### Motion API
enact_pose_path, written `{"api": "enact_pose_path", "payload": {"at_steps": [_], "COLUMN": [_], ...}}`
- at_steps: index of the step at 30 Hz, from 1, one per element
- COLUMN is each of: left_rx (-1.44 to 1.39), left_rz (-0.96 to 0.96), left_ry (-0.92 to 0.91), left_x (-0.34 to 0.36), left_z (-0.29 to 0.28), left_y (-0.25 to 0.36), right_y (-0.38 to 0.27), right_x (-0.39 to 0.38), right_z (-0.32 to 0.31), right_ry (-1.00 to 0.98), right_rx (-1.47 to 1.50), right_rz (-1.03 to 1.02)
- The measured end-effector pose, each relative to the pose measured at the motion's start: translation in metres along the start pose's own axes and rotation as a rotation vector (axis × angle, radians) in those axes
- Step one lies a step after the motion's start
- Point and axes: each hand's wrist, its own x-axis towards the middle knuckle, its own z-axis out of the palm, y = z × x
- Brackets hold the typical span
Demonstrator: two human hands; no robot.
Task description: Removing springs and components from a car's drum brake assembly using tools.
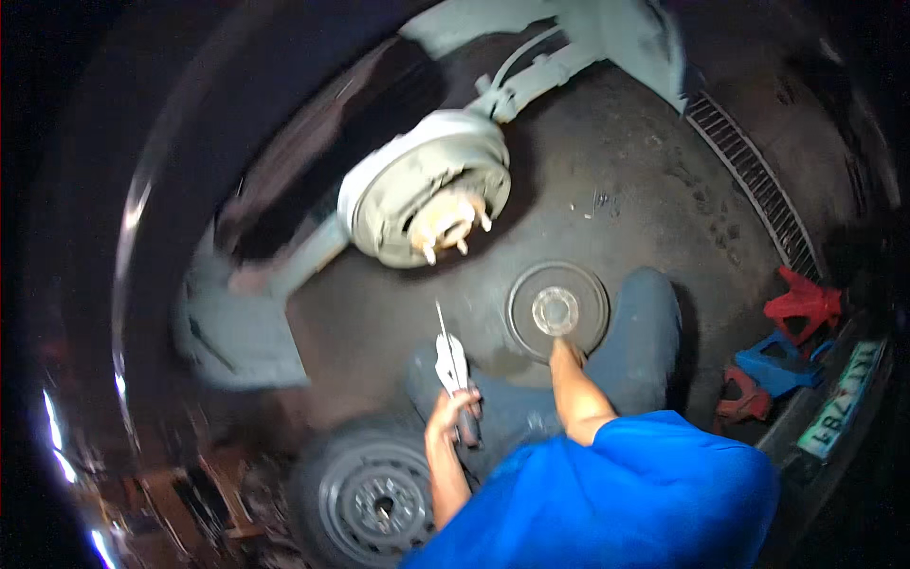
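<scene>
My left hand is closed around a pair of pliers with a silver body and dark reddish handles. A thin metal rod juts up from their tip, and I cannot tell if it is a separate tool. My right hand grips the near edge of a round brake drum, between my knees with its pale centre facing up; some fingers are hidden. Ahead and to the left, the exposed wheel hub shows several studs in front of the brake backing plate.
A wheel with a tyre lies at lower left. Red and blue stands sit at the right, beside a bumper with a plate. A floor grate runs along the far right. Dark car bodywork curves along the left.
</scene>
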Motion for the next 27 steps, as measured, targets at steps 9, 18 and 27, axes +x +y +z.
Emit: {"api": "enact_pose_path", "payload": {"at_steps": [9,18,27], "left_rx": [-0.084,0.205,0.147], "left_rz": [-0.065,0.04,0.103], "left_ry": [-0.033,-0.022,-0.035], "left_x": [-0.001,0.019,0.019], "left_z": [-0.007,-0.001,0.038], "left_y": [0.003,0.009,0.011], "right_y": [0.03,-0.078,-0.115], "right_x": [-0.002,-0.017,0.254], "right_z": [0.043,0.012,-0.091], "right_ry": [-0.354,-0.154,-0.306], "right_rx": [0.89,1.136,2.287], "right_rz": [0.424,0.098,0.113]}}
